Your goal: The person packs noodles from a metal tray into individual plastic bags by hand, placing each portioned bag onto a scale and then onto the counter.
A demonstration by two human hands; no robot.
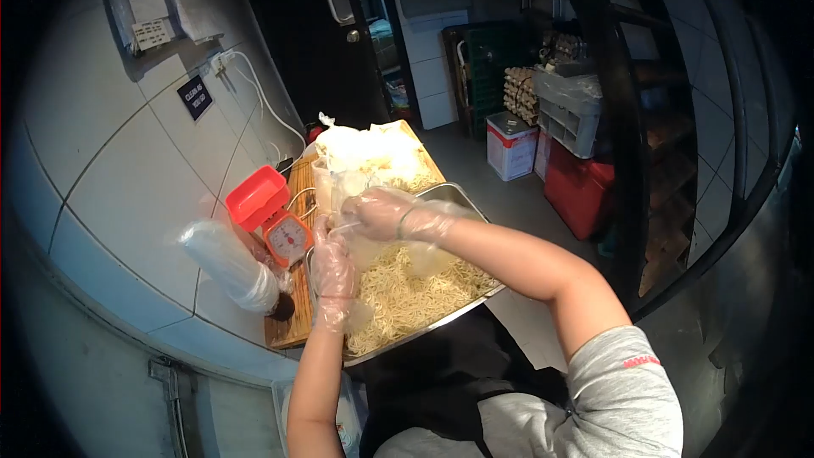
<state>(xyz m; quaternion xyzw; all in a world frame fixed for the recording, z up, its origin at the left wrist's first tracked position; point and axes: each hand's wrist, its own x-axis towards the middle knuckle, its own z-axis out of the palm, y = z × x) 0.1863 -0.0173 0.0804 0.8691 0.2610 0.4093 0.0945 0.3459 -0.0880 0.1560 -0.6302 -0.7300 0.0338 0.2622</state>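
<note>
My left hand [335, 270], in a clear plastic glove, is at the left side of a metal tray [462, 195]. Noodles [415, 293] fill much of that tray. Above its far part, my right hand [379, 212], gloved too and with a green band at the wrist, has its fingers curled at a thin clear plastic bag [360, 237]. The fingers of my left hand are closed near the same bag, close to my right hand. The glare and the clear film make the bag's outline hard to follow.
An orange scale [288, 239] with a red pan [258, 197] and a roll of plastic bags [229, 267] stand left of the tray. More noodles [407, 171] lie beyond it on the wooden table [292, 322]. Crates and a tin [511, 146] stand on the floor at right.
</note>
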